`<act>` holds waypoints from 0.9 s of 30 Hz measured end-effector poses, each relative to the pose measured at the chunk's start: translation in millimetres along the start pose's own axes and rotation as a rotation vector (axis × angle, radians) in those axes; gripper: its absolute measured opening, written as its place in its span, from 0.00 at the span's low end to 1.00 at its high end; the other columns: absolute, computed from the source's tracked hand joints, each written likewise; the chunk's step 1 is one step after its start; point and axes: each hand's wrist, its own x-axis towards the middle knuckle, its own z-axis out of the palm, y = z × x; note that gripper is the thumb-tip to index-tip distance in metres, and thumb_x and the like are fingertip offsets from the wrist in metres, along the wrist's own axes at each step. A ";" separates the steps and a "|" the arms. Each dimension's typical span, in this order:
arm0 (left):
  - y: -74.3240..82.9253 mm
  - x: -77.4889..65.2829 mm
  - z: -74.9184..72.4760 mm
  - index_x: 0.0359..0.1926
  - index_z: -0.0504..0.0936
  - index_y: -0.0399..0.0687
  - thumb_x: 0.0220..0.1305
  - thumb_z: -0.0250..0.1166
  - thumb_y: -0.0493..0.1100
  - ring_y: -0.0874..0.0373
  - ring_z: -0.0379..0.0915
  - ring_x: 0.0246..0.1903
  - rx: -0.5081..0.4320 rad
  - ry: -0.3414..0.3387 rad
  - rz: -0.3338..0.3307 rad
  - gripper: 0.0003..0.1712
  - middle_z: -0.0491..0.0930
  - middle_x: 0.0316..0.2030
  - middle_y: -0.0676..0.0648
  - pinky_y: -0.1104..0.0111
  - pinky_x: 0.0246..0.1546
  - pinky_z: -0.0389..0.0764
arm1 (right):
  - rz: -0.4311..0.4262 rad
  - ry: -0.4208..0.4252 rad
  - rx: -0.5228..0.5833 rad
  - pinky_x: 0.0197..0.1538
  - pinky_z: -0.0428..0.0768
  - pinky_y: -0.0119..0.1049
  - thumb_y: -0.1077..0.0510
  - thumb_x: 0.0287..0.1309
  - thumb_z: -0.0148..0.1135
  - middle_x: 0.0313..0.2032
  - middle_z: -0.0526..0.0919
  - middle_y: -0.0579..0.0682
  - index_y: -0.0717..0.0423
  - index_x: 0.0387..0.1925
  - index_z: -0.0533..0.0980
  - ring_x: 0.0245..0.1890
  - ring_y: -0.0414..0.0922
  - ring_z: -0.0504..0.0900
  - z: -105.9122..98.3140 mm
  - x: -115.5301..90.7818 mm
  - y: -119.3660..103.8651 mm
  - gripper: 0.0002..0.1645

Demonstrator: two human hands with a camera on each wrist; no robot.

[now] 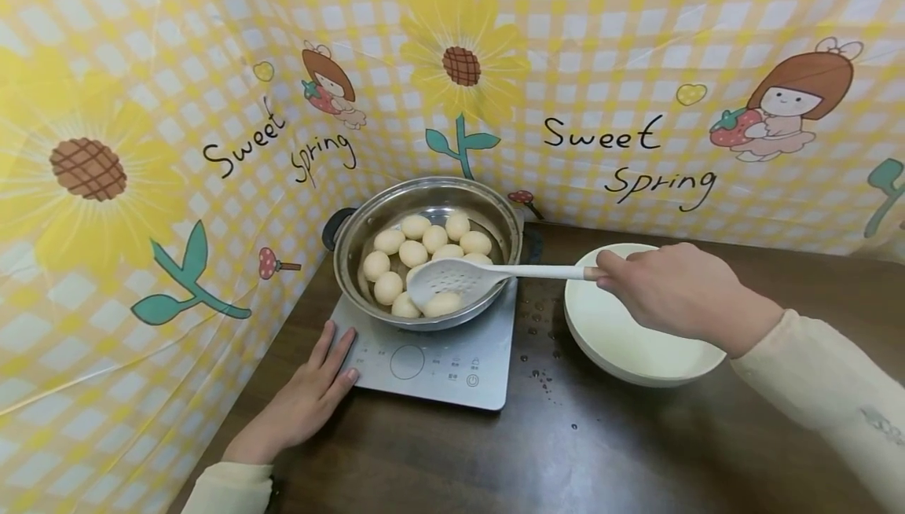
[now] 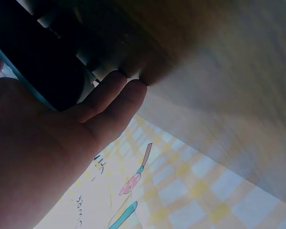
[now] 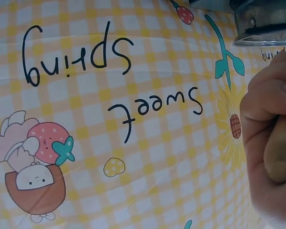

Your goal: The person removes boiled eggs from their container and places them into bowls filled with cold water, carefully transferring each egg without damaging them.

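Note:
My right hand (image 1: 679,290) grips the handle of a white skimmer (image 1: 452,274) with small holes and a light wooden end. Its perforated bowl is tilted inside a steel pot (image 1: 342,266), among several pale eggs (image 1: 413,254). One egg (image 1: 444,306) overlaps the bowl's lower edge in the head view. The right wrist view shows the curled fingers (image 3: 264,102) around the wooden handle end (image 3: 281,152). My left hand (image 1: 304,400) rests at the left edge of a flat induction cooker (image 1: 431,365) under the pot, fingers extended; the left wrist view shows two of them straight.
A large pale bowl (image 1: 601,313) stands right of the pot, partly under my right forearm. Water drops (image 1: 540,376) dot the brown table (image 1: 566,459) between cooker and bowl. A yellow checked cloth (image 1: 608,50) hangs behind and to the left, close to the pot's black left handle (image 1: 335,227).

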 end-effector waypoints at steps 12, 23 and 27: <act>-1.6 -2.8 2.2 0.81 0.46 0.46 0.82 0.44 0.57 0.20 0.44 0.69 -0.007 0.008 0.004 0.37 0.30 0.79 0.34 0.27 0.56 0.60 | -0.038 -0.127 0.044 0.13 0.59 0.36 0.48 0.71 0.60 0.12 0.60 0.37 0.42 0.38 0.70 0.10 0.38 0.59 -5.7 12.5 0.8 0.08; 0.3 -1.3 0.2 0.81 0.47 0.46 0.82 0.44 0.58 0.20 0.46 0.69 -0.004 0.012 0.002 0.38 0.31 0.79 0.34 0.28 0.56 0.60 | -0.046 -0.147 0.140 0.15 0.63 0.36 0.58 0.67 0.63 0.16 0.66 0.36 0.43 0.43 0.73 0.14 0.37 0.61 -4.9 10.2 1.8 0.09; 0.5 -0.8 -0.2 0.81 0.46 0.47 0.82 0.43 0.58 0.21 0.44 0.70 -0.005 0.005 -0.003 0.38 0.30 0.79 0.35 0.28 0.57 0.59 | -0.024 -0.193 0.208 0.16 0.64 0.35 0.59 0.67 0.63 0.17 0.67 0.35 0.40 0.44 0.74 0.14 0.36 0.62 -7.3 10.4 3.7 0.10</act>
